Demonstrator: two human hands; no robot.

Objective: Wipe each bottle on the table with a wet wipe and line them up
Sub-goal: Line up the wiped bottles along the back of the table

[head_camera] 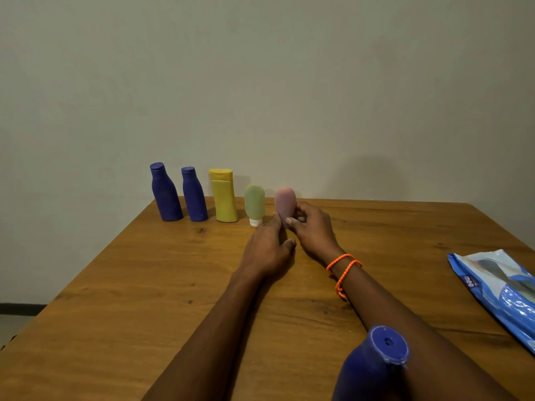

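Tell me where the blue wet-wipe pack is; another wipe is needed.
The blue plastic wet-wipe pack lies at the right edge of the wooden table, right of the person's right hand.

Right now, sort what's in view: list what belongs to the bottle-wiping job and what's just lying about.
Belongs to the job:
two blue bottles
yellow bottle
green tube
pink tube, held by right hand
near blue bottle
wipes pack

Just there:
orange wristbands

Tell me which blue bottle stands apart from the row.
The blue bottle nearest the camera, beside the right forearm. The other two blue bottles stand at the row's left end by the wall.
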